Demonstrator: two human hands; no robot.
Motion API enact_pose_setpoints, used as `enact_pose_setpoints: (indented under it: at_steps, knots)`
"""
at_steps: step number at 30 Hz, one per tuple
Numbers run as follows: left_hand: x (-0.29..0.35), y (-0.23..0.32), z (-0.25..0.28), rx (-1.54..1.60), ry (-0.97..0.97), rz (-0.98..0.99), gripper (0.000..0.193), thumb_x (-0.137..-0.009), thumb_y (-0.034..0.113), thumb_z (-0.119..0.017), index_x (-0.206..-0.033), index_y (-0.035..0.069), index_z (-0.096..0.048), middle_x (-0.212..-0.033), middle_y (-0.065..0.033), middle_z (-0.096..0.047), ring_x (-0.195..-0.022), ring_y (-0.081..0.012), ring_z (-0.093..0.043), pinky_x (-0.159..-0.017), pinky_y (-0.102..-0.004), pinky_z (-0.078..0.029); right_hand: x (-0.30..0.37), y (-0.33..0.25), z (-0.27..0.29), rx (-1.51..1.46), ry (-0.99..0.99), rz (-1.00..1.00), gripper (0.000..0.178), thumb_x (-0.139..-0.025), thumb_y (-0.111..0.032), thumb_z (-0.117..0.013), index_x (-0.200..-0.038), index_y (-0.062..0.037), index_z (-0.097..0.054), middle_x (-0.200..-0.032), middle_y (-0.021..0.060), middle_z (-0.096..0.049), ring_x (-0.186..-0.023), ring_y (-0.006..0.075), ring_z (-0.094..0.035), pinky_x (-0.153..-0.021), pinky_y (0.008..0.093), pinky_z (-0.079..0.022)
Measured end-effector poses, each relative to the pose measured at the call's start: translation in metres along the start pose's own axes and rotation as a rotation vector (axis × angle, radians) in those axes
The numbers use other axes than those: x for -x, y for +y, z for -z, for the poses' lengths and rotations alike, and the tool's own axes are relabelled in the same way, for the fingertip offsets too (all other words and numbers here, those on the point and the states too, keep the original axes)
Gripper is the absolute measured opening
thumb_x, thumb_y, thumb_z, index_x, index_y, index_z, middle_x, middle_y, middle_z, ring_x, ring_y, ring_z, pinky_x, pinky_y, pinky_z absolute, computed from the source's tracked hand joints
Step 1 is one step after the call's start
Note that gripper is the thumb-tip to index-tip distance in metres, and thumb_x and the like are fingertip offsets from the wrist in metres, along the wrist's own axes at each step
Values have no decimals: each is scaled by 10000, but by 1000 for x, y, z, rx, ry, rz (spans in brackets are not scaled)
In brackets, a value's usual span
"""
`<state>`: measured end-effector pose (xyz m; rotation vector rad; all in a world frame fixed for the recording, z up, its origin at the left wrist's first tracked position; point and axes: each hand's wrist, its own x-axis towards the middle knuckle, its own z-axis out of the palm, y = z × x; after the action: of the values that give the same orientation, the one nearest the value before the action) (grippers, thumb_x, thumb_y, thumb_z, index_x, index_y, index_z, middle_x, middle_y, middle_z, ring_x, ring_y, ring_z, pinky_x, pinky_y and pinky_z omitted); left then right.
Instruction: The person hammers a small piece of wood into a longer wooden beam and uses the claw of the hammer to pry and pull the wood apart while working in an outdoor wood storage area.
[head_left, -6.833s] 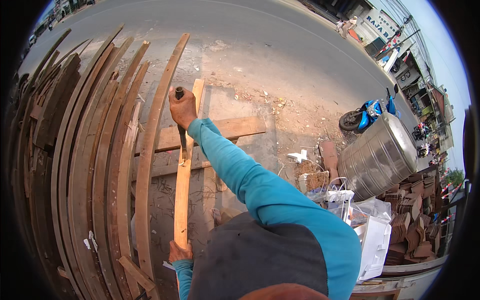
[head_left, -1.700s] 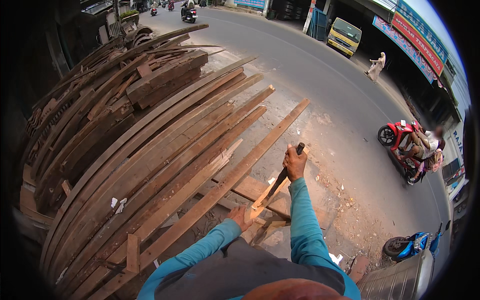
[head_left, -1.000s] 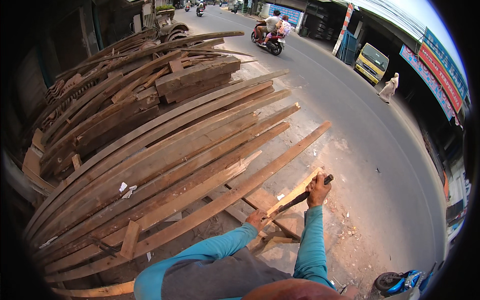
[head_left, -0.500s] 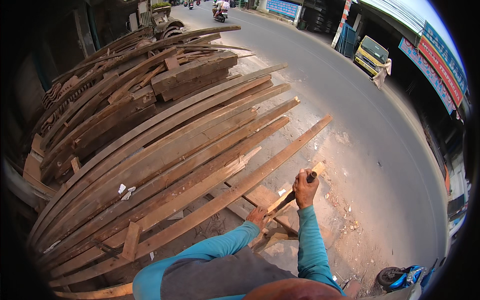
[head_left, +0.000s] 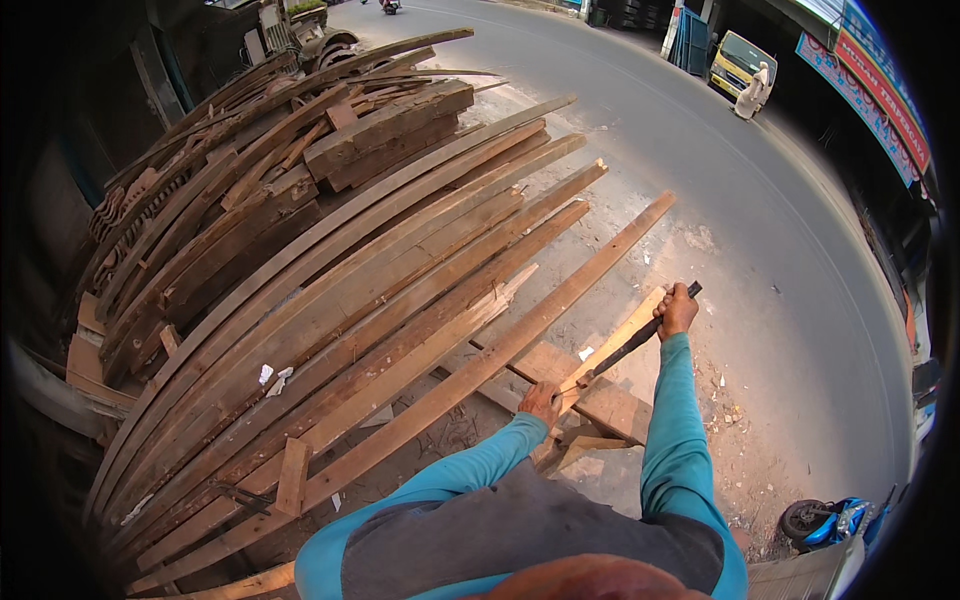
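My right hand point(head_left: 678, 312) is closed round the handle of a long dark bar-like tool point(head_left: 632, 346), whose exact kind I cannot make out. The tool slants down and left, its lower end close to my left hand point(head_left: 541, 402). With fingers bent, my left hand grips the near end of a pale, freshly bared wooden strip point(head_left: 622, 332). That strip points away from me, beside the tool and over a short brown board point(head_left: 612, 408). Any small thing under my left fingers is hidden.
Long wooden beams point(head_left: 420, 290) lie side by side on my left, with a stack of old timber point(head_left: 390, 125) beyond. A road point(head_left: 760, 210) curves past on the right, where a yellow truck point(head_left: 738, 65) stands. A blue motorbike point(head_left: 835, 522) is at lower right.
My right hand has moved away and to the right with the dark tool, which now shows more of its length. My left hand stays on the wooden strip. The whole view has shifted slightly.
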<state>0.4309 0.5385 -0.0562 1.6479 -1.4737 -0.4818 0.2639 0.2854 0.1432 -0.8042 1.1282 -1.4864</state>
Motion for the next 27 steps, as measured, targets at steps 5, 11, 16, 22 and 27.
enact_pose_setpoints:
  at_steps: [5,11,16,22,27]
  knots:
    - [0,-2,-4,-57,-42,44,248,-844,182,-701,-1065,86,-644,-1103,-154,-599,-1068,-375,-571,-896,-462,-488,43,9,-10,-6,-22,61,260,-933,-218,-559,-735,-83,-459,-521,-30,-373,-372,91,-352,-359,270,-314]
    - [3,-22,-18,-14,-22,3,261,-902,248,-666,-1095,71,-658,-1110,-164,-599,-1058,-408,-566,-913,-492,-482,64,8,-17,-43,-101,131,263,-990,-183,-571,-771,-82,-466,-527,-24,-402,-375,87,-375,-353,269,-334]
    - [-2,-28,-3,165,-61,297,391,-1009,381,-510,-1095,37,-673,-1169,-235,-626,-1107,-433,-573,-932,-483,-481,87,9,-13,-64,-159,159,270,-996,-197,-585,-783,-73,-472,-544,-12,-433,-383,90,-397,-360,262,-337]
    - [37,-64,68,-58,-120,527,449,-1000,401,-486,-969,15,-713,-1018,-250,-695,-1035,-428,-639,-945,-450,-491,115,9,4,-153,-126,209,258,-1006,-184,-562,-789,-72,-479,-551,-22,-428,-402,76,-405,-367,251,-337]
    - [72,-80,99,-174,-471,619,478,-984,408,-447,-987,30,-741,-1001,-219,-722,-995,-358,-680,-918,-436,-500,125,3,37,-143,-116,243,266,-1002,-165,-560,-765,-68,-488,-556,-17,-436,-409,75,-411,-380,251,-358]
